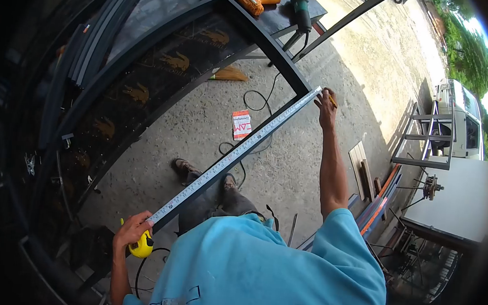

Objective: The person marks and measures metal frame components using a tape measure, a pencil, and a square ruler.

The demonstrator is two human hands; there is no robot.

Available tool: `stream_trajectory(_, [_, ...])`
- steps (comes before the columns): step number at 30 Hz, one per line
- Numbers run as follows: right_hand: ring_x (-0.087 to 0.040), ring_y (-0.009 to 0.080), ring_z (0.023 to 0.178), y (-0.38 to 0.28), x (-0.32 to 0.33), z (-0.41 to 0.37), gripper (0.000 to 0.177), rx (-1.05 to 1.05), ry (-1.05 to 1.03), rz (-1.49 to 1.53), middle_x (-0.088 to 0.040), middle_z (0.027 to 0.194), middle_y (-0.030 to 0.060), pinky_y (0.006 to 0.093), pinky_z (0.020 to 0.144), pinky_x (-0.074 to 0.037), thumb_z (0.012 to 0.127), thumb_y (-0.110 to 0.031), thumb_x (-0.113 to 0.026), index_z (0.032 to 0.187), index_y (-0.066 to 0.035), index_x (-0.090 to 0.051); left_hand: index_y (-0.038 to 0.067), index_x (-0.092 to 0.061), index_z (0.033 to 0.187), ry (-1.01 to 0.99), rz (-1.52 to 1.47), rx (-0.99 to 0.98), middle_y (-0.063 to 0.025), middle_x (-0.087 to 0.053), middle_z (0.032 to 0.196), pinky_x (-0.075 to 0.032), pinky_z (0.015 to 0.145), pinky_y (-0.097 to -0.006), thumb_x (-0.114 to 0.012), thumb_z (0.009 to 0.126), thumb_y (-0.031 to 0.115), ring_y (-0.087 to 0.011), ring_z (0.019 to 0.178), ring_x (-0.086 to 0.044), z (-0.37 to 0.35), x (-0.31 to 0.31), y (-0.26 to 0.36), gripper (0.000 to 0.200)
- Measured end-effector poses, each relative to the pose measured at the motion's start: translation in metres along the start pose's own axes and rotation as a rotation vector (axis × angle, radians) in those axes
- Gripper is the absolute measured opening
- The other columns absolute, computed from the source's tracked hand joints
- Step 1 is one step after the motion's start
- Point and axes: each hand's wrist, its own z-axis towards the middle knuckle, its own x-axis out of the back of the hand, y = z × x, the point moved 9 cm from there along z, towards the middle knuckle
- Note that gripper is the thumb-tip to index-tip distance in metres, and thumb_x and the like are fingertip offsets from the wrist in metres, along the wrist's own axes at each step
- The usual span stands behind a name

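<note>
A large frame of matte black, square-edged metal tube [265,36] spans the view, its long bars looking bowed through the wide lens. Along its near bar runs a flat, silvery-white measuring blade [232,156], thin and straight, printed with fine tick marks and numerals. The blade comes out of a rounded, glossy yellow tape case [141,248] at the near bar's left end, and its tip sits at the frame's right corner. The left hand [131,229] is curled around the tape case, thumb and fingers close to the blade's mouth. The right hand [326,106] is nearly closed at the blade's tip, just outside the frame's right corner, with a slim yellow-orange pencil-like stick [332,102] between its fingers; so the blade stretches between the two hands. Within the frame's outline show a dark board [172,86] with golden crocodile-like prints, straw broom bristles [230,74] and a creased white-and-orange packet [241,124] on rough grey concrete [294,161]. Past the frame's far bar lie an orange-and-black power drill [252,3] and a green cylindrical grinder [301,17].
</note>
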Motion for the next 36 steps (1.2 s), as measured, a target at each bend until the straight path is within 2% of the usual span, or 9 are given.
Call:
stream_trajectory(8, [-0.055, 0.0151, 0.079, -0.006, -0.025, 0.022, 0.035, 0.174, -0.198, -0.193, -0.059, 0.095, 0.0077, 0.0259, 0.069, -0.046, 0.087, -0.024, -0.063, 0.109, 0.002, -0.055, 0.003, -0.056, 0.101, 0.127, -0.101, 0.055, -0.0045, -0.058, 0.069, -0.044, 0.062, -0.0288, -0.051, 0.090, 0.019, -0.0130, 0.063, -0.055, -0.019, -0.029, -0.056, 0.020])
stream_trajectory(10, [-0.057, 0.0150, 0.079, -0.016, -0.035, 0.023, 0.028, 0.322, -0.427, -0.233, -0.061, 0.093, 0.0090, 0.0273, 0.071, -0.047, 0.087, -0.018, -0.063, 0.106, 0.002, -0.056, 0.003, -0.055, 0.100, 0.206, 0.009, 0.054, -0.0045, -0.057, 0.068, -0.044, 0.061, -0.0304, -0.050, 0.091, 0.020, -0.0140, 0.063, -0.056, -0.021, -0.030, -0.039, 0.020])
stream_trajectory(12, [-0.060, 0.0204, 0.092, -0.002, -0.028, 0.031, 0.027, 0.123, -0.323, -0.202, -0.061, 0.096, 0.0100, 0.0346, 0.082, -0.051, 0.086, -0.016, -0.062, 0.107, 0.001, -0.058, 0.005, -0.055, 0.101, 0.352, 0.176, 0.047, -0.0093, -0.059, 0.070, -0.044, 0.062, -0.0353, -0.051, 0.090, 0.021, -0.0223, 0.066, -0.059, -0.015, -0.026, -0.044, 0.020])
stream_trajectory(14, [-0.059, 0.0248, 0.098, 0.012, -0.025, 0.045, 0.034, 0.164, -0.403, -0.215, -0.059, 0.104, 0.0141, 0.0373, 0.086, -0.051, 0.085, -0.016, -0.063, 0.112, 0.003, -0.055, 0.008, -0.050, 0.112, 0.569, 0.325, 0.184, -0.0179, -0.063, 0.082, -0.045, 0.068, -0.0436, -0.050, 0.091, 0.021, -0.0360, 0.077, -0.061, -0.016, -0.025, -0.048, 0.024])
stream_trajectory(15, [-0.059, 0.0256, 0.099, 0.009, -0.025, 0.045, 0.036, 0.196, -0.415, -0.206, -0.059, 0.107, 0.0156, 0.0375, 0.086, -0.051, 0.085, -0.016, -0.063, 0.113, 0.004, -0.054, 0.009, -0.048, 0.114, 0.573, 0.307, 0.283, -0.0202, -0.064, 0.089, -0.045, 0.071, -0.0472, -0.048, 0.092, 0.020, -0.0392, 0.085, -0.060, -0.020, -0.029, -0.042, 0.025])
stream_trajectory(17, [-0.058, 0.0260, 0.100, 0.014, -0.023, 0.049, 0.038, 0.166, -0.420, -0.217, -0.057, 0.109, 0.0171, 0.0382, 0.086, -0.051, 0.084, -0.016, -0.064, 0.114, 0.005, -0.052, 0.007, -0.050, 0.110, 0.780, 0.382, 0.151, -0.0193, -0.063, 0.079, -0.045, 0.068, -0.0446, -0.046, 0.092, 0.020, -0.0380, 0.075, -0.062, -0.019, -0.033, -0.042, 0.023])
stream_trajectory(29, [-0.057, 0.0250, 0.103, 0.026, -0.014, 0.075, 0.035, 0.104, -0.391, -0.240, -0.055, 0.111, 0.0157, 0.0381, 0.087, -0.051, 0.086, -0.011, -0.061, 0.115, 0.005, -0.050, 0.006, -0.056, 0.113, 0.831, 0.212, 0.169, -0.0201, -0.065, 0.088, -0.048, 0.072, -0.0430, -0.047, 0.089, 0.017, -0.0360, 0.080, -0.064, -0.020, -0.035, -0.046, 0.028])
stream_trajectory(31, [-0.057, 0.0251, 0.103, 0.028, -0.013, 0.076, 0.036, 0.083, -0.407, -0.255, -0.054, 0.112, 0.0139, 0.0384, 0.087, -0.051, 0.086, -0.011, -0.062, 0.116, 0.004, -0.051, 0.007, -0.055, 0.119, 0.800, 0.181, 0.227, -0.0223, -0.064, 0.098, -0.048, 0.081, -0.0444, -0.048, 0.088, 0.016, -0.0383, 0.090, -0.062, -0.020, -0.036, -0.049, 0.033])
stream_trajectory(36, [-0.055, 0.0260, 0.106, 0.020, -0.011, 0.075, 0.039, 0.082, -0.408, -0.332, -0.054, 0.113, 0.0131, 0.0395, 0.087, -0.051, 0.083, -0.011, -0.064, 0.117, 0.002, -0.050, 0.006, -0.055, 0.115, 0.817, 0.222, 0.161, -0.0191, -0.064, 0.082, -0.047, 0.069, -0.0435, -0.046, 0.088, 0.015, -0.0338, 0.074, -0.064, -0.019, -0.036, -0.045, 0.029])
